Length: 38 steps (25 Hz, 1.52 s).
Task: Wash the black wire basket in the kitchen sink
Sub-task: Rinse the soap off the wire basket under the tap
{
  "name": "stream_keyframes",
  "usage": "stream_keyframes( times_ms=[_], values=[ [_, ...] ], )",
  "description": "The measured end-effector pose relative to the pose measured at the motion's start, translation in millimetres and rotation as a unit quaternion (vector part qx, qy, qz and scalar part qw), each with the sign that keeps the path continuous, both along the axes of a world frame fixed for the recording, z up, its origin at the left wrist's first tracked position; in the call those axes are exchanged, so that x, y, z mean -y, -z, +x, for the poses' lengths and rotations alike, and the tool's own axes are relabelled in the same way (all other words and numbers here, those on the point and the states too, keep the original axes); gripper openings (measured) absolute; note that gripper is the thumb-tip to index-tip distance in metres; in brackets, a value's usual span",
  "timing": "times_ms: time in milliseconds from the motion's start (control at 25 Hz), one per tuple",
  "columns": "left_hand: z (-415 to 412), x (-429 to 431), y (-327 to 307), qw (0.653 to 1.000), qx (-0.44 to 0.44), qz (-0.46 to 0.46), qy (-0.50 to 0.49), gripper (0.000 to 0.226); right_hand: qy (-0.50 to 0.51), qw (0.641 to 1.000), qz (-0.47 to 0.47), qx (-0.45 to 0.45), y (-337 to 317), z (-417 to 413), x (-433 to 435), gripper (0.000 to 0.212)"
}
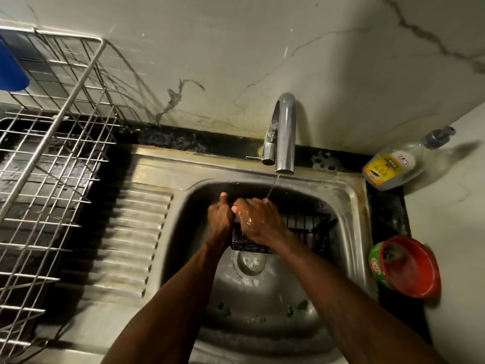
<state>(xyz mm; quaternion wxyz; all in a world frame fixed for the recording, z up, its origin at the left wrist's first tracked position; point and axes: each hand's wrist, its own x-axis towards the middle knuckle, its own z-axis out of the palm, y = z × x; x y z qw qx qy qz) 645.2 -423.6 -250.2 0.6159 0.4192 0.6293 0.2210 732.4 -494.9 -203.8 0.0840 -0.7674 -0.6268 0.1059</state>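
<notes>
The basket (pixel 301 228) sits in the sink (pixel 349 195), just below the tap (pixel 284 132). The left hand (pixel 220 219) has its grip curled round the basket's left end. The sudsy right hand (pixel 258 223) hooks its fingers over the top rim, under the thin stream. Best turn the basket slowly so water reaches every wire, and hold firm, as wet wire slips. The steel sink sits in a dark tabletop (pixel 388 214), with a rack (pixel 52 153) left of the tap and a bottle (pixel 393 166) and red tub (pixel 412 269) to its right.

The black wire basket (pixel 305 228) is a small rectangular rack of thin dark bars, wet, its long side running from 9 to 3 o'clock. It lies in the steel kitchen sink (pixel 351 198), in the basin's 12 o'clock half, just beyond the drain (pixel 251 261). The left hand (pixel 220 219) and right hand (pixel 258 222) grip its 9 o'clock end
</notes>
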Motion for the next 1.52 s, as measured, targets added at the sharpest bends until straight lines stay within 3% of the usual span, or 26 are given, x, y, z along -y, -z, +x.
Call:
stream_keyframes(
  times_ms=[40,120,200,360,480,600,720,840,920,1000,1080,1160,1280,1360,1440,1520],
  values=[
    [-3.2,-5.4,1.3,1.0,-0.016,-0.002,-0.005,0.052,0.025,1.0,-0.007,0.009,1.1,14.8,9.7,0.041],
    [-10.5,-16.3,8.9,0.999,-0.024,0.025,-0.005,0.052,0.167,0.984,-0.055,0.031,-7.8,51.2,34.9,0.062],
    [-9.4,-19.5,4.1,0.999,-0.027,0.032,-0.007,0.052,0.263,0.958,-0.081,0.078,-13.3,73.6,49.4,0.067],
    [0.0,-17.4,0.9,0.996,-0.062,0.058,0.013,0.053,0.16,0.987,-0.03,0.015,3.0,20.7,8.5,0.053],
    [-4.3,-23.7,3.5,0.996,-0.07,0.062,0.012,0.037,0.071,0.997,0.025,0.012,9.0,-28.4,-18.7,0.025],
    [-9.4,-26.8,9.7,0.996,-0.06,0.06,0.035,0.032,-0.012,1.0,0.002,0.025,12.6,-3.2,-4.5,0.037],
    [-6.9,-24.6,9.8,0.996,-0.051,0.066,0.008,0.049,0.121,0.992,-0.019,0.023,10.7,49.1,43.8,0.054],
    [-4.1,-23.0,4.0,0.998,-0.042,0.053,-0.013,0.051,0.263,0.961,-0.028,0.077,12.2,55.6,52.3,0.07],
    [-3.4,-24.0,5.9,0.997,-0.033,0.076,-0.001,0.053,0.251,0.966,-0.018,0.055,14.2,21.4,23.7,0.059],
    [-5.2,-26.6,2.6,0.993,-0.086,0.069,0.037,0.04,0.17,0.985,0.009,0.027,11.4,-29.2,-6.4,0.036],
    [-14.0,-34.2,10.0,0.989,-0.124,0.058,0.054,0.027,0.081,0.996,0.022,0.016,10.9,-48.1,-21.5,0.029],
    [-19.2,-34.1,5.7,0.995,-0.066,0.039,0.058,0.025,0.044,0.998,0.019,0.028,8.4,-25.0,-9.5,0.037],
    [-17.3,-29.5,0.7,0.988,-0.104,0.113,0.026,0.042,0.193,0.98,-0.056,0.014,2.0,33.9,31.6,0.073],
    [-14.8,-27.6,-7.8,0.984,-0.115,0.133,0.019,0.047,0.243,0.966,-0.081,0.039,-0.4,56.3,49.4,0.077],
    [-12.8,-23.8,-16.8,0.947,-0.17,0.241,0.124,0.05,0.24,0.966,-0.074,0.058,-7.1,54.8,45.9,0.071],
    [-2.9,-9.1,-31.9,0.838,-0.222,0.411,0.283,0.052,0.248,0.964,-0.049,0.082,-17.7,45.3,32.2,0.065]
  ],
)
